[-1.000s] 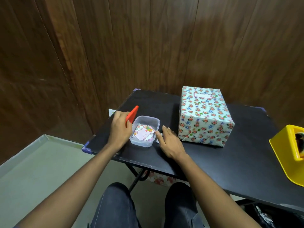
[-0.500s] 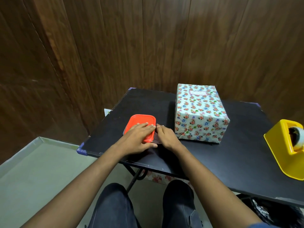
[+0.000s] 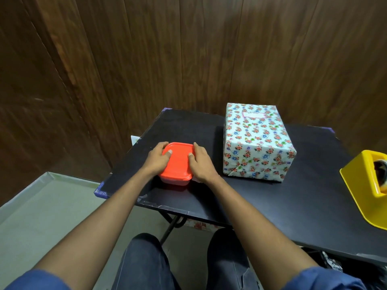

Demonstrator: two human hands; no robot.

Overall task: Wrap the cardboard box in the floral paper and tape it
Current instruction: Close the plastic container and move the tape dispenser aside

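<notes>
Blue short sleeves, bare forearms, dark denim trousers

glossy orange plastic lid, matt black table, paper-wrapped box, shiny yellow plastic dispenser, grained wood wall.

We lose the yellow tape dispenser at the picture's right edge, so only its near side and a sliver of the roll inside show. The clear tub under the red lid is mostly hidden; whatever it holds we cannot see. Our left hand and right hand cover the lid's two sides, and the fingers that wrap past the far rim are out of sight. The label on top of the wrapped box is too small to read. A white scrap peeks from behind the table, and floral paper under the table is largely covered.
</notes>
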